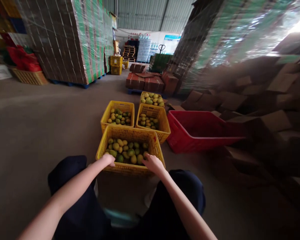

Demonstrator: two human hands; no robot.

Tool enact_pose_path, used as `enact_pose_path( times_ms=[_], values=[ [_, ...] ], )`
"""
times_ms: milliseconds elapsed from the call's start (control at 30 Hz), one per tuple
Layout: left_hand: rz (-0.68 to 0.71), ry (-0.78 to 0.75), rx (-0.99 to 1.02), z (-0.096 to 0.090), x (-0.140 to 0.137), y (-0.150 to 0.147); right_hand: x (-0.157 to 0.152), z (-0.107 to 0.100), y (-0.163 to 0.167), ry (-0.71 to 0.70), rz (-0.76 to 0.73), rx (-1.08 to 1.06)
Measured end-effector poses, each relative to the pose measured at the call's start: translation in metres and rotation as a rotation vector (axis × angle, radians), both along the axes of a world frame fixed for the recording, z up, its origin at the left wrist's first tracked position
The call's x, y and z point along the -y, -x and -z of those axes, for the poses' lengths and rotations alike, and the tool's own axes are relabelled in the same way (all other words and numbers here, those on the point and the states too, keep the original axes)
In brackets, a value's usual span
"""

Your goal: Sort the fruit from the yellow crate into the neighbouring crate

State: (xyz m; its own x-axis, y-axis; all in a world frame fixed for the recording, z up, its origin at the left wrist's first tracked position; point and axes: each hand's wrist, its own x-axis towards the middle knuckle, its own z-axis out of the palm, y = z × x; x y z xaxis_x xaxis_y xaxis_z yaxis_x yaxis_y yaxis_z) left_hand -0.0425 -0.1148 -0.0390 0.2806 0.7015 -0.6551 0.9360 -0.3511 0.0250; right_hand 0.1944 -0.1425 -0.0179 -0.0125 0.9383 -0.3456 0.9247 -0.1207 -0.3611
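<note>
Directly in front of me a yellow plastic crate (130,133) holds green and yellow mangoes (131,152). My left hand (109,160) is closed on the crate's near rim, left of the middle. Farther right along that rim, my right hand (152,163) is closed too, its fingertips over the inside edge close to some mangoes. The undersides of both grips are hidden. Behind stand a left crate (103,116), a right crate (166,128) and a farther crate (162,104), all yellow and with mangoes in them.
To the right is a red tub (180,143), beside a heap of cardboard boxes (277,120). Packed cartons (145,83) sit on a blue pallet beyond the crates. Tall wrapped stacks (90,46) rise on both sides. My knees (67,170) flank the near crate.
</note>
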Motion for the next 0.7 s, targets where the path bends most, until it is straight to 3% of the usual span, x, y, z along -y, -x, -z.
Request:
enact_pose_path(
  times_ms=[167, 267, 433, 567, 700],
  values=[
    [0.060, -0.006, 0.137, -0.010, 0.011, -0.025, 0.035, -0.014, -0.007, 0.001, -0.150, 0.121],
    [0.094, 0.026, 0.222, -0.008, 0.021, -0.025, 0.055, -0.015, -0.009, 0.043, -0.274, 0.162],
    [0.064, 0.057, 0.167, 0.005, 0.029, 0.003, 0.065, -0.011, 0.000, 0.086, -0.346, 0.192],
    [0.058, 0.016, 0.172, 0.004, 0.025, 0.029, 0.062, -0.017, 0.022, 0.132, -0.383, 0.198],
    [0.063, 0.020, 0.175, 0.004, 0.024, 0.035, 0.057, -0.022, 0.041, 0.194, -0.466, 0.182]
  ],
)
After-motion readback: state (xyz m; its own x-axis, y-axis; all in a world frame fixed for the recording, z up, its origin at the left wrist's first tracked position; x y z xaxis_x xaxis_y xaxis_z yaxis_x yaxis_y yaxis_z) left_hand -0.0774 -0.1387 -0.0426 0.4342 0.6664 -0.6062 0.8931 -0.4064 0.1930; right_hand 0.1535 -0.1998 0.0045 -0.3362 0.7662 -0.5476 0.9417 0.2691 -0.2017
